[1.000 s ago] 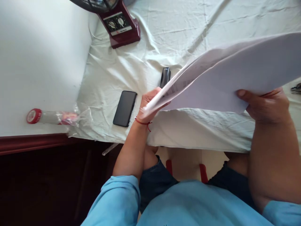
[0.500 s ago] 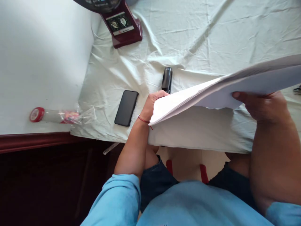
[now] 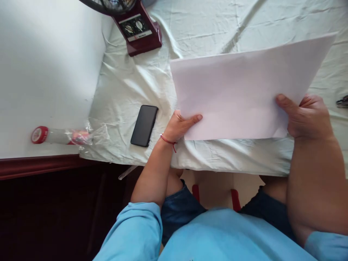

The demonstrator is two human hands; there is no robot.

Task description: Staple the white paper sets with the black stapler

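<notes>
Both of my hands hold a stack of white paper sheets (image 3: 241, 90) flat and face-on above a table covered in a pale cloth (image 3: 152, 76). My left hand (image 3: 181, 125) grips the lower left corner, thumb on top. At the lower right edge my right hand (image 3: 307, 116) pinches the sheets, its thumb lying on the blank top sheet. The black stapler seen earlier is hidden behind the paper.
A black phone (image 3: 144, 125) lies on the cloth left of my left hand. A dark red fan base (image 3: 138, 29) stands at the back. A red-capped bottle in clear plastic (image 3: 59, 135) lies by the wall. A dark object (image 3: 343, 102) shows at the right edge.
The paper stack has swung from a tilted, edge-on position to lie flat facing me. It now covers the stapler. Both hands kept their grip.
</notes>
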